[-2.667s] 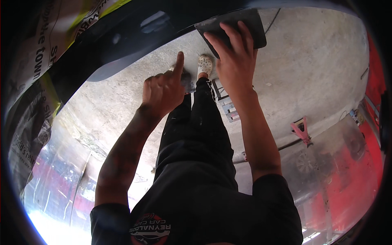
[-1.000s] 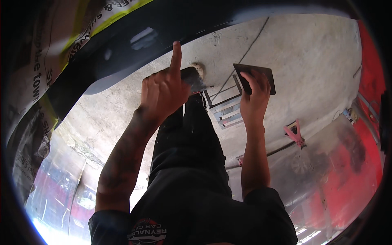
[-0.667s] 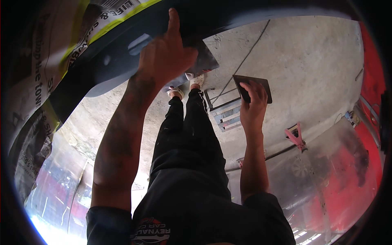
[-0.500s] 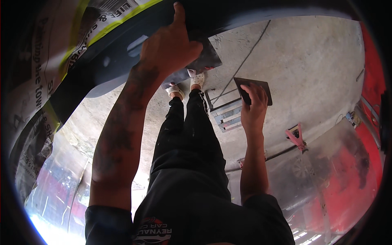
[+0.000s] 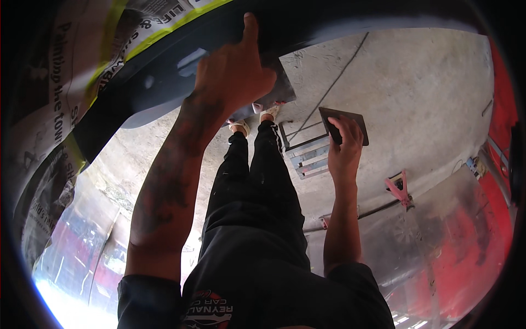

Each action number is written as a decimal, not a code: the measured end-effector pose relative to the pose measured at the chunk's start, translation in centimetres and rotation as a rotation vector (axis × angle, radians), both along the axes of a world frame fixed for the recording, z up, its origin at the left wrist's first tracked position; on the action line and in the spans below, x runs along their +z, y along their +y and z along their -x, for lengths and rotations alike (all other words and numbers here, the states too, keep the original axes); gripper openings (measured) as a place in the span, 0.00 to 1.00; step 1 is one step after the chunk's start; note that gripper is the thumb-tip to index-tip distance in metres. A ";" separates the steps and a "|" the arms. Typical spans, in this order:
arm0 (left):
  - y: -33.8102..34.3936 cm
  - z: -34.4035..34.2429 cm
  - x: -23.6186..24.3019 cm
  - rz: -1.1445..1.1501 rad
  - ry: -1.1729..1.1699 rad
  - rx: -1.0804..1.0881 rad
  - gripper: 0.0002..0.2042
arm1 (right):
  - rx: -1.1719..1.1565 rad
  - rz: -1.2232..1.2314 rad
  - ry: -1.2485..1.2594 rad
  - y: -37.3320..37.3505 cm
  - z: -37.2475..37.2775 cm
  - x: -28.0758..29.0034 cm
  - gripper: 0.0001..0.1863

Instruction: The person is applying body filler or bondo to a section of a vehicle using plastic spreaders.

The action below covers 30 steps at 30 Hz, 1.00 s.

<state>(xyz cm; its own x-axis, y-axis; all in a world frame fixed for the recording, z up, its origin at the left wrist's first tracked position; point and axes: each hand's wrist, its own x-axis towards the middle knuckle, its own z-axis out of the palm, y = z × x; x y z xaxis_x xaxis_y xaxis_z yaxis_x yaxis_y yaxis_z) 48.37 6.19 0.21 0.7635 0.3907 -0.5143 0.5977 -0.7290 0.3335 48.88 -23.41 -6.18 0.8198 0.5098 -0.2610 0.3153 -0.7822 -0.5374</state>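
My left hand (image 5: 233,77) rests against a glossy dark curved panel (image 5: 159,74), index finger stretched along it and thumb out to the side. Its other fingers are partly hidden. Just past the thumb, lower down, a dark flat piece (image 5: 282,85) shows, partly covered by the hand; I cannot tell whether it is touching. Away from the panel, over the floor to the right, my right hand (image 5: 346,142) grips a thin, dark square sheet (image 5: 357,122), fingers on its face.
Newspaper (image 5: 60,82) edged with yellow-green tape covers the area left of the panel. On the concrete floor (image 5: 427,98) lie a slatted metal frame (image 5: 309,153) and a pink-red stand (image 5: 400,186). Plastic sheeting (image 5: 427,236) hangs behind me, beside a red surface (image 5: 501,104). A dark line crosses the floor.
The whole view has shifted slightly, so panel and hands appear a little further right and down. Both hands keep nearly the same pose, the right one still on the sheet.
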 end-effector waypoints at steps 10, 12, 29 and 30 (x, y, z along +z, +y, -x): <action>1.6 1.0 0.8 -0.039 0.129 0.043 0.45 | -0.008 -0.028 0.001 0.1 -0.4 -0.2 0.29; 2.0 1.6 0.6 -0.056 0.156 0.046 0.45 | -0.008 -0.032 -0.002 -0.2 -0.4 -0.5 0.29; 0.4 -0.7 -0.2 0.065 0.020 0.129 0.47 | -0.056 -0.019 -0.001 -1.0 -0.2 -0.7 0.25; 0.1 -1.1 -0.5 0.073 -0.028 0.116 0.47 | -0.054 -0.016 -0.018 -0.9 -0.2 -0.6 0.21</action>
<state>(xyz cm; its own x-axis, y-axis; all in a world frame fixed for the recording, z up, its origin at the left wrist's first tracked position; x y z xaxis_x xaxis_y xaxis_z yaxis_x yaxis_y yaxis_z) 49.49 6.27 -0.24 0.7299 0.4397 -0.5234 0.6663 -0.6287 0.4010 49.10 -24.33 -6.82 0.8507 0.4687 -0.2379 0.2827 -0.7896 -0.5447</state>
